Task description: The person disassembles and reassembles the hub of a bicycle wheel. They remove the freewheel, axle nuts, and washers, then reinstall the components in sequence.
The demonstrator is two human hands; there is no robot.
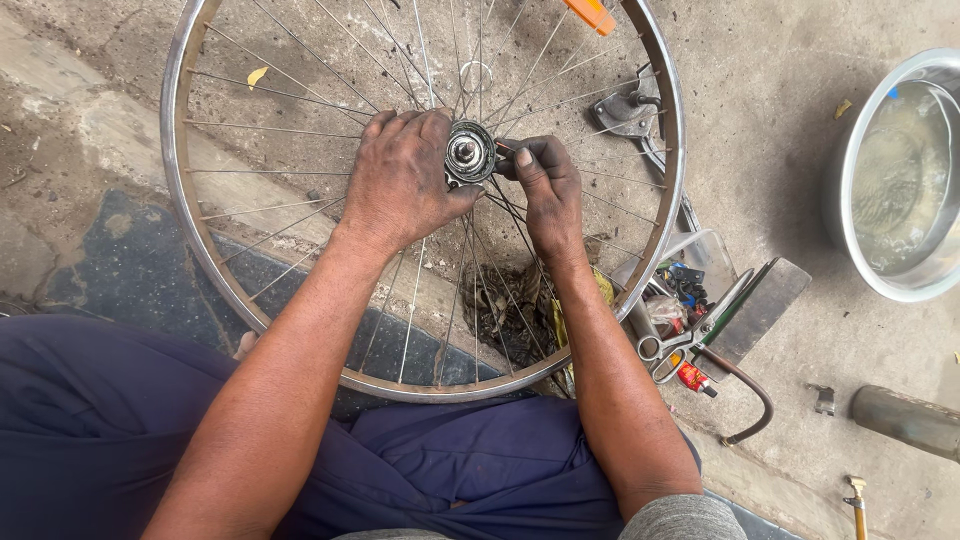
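Material: chromed steel bicycle wheel, bare of tyre, thin wire spokes running to a central hub.
Position: the wheel stands roughly upright before the seated person, its lower rim near the knees, over a concrete floor.
Left hand: spread over the left side of the hub, fingers curled across its top, holding it steady.
Right hand: pinched narrow at the right end of the hub, thumb and fingertips on the axle; whether a small part lies between them cannot be told.
Handling: the rim is likely stiff and fairly light; the spokes are thin and would bend under a careless grip. The hub looks greasy and probably slippery. Best hold: hub body or rim edge, not the spokes.
Surroundings: scissors and small tools beside a wooden block at right; a metal basin of cloudy water well apart; an orange reflector among the upper spokes.
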